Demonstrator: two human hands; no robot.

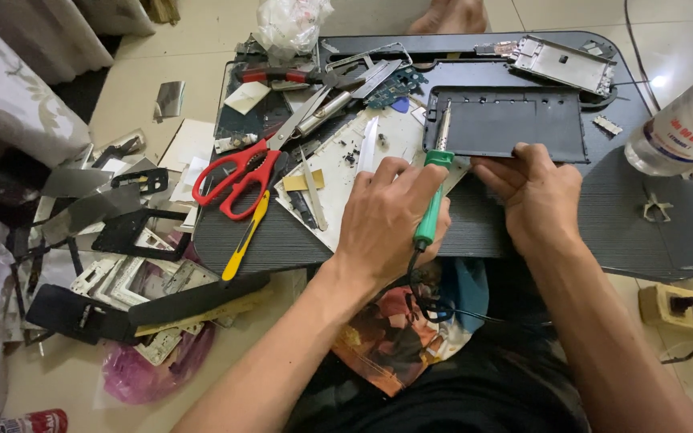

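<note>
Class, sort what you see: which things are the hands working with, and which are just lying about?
In use:
left hand
green-handled soldering iron
right hand
dark flat panel

Lying about:
red scissors
yellow-handled tool
plastic bottle
metal frame

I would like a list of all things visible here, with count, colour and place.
soldering iron: 1, green handle, in the left hand
tray: 1, dark grey, table centre
scissors: 1, red handles, table left
pry tool: 1, yellow, below the scissors
metal frame: 1, silver, table top right
bottle: 1, clear plastic, right edge
table: 1, black
phone frames: several, white and black, floor left
left hand: grip shut on the soldering iron
right hand: at the tray's lower edge
</note>
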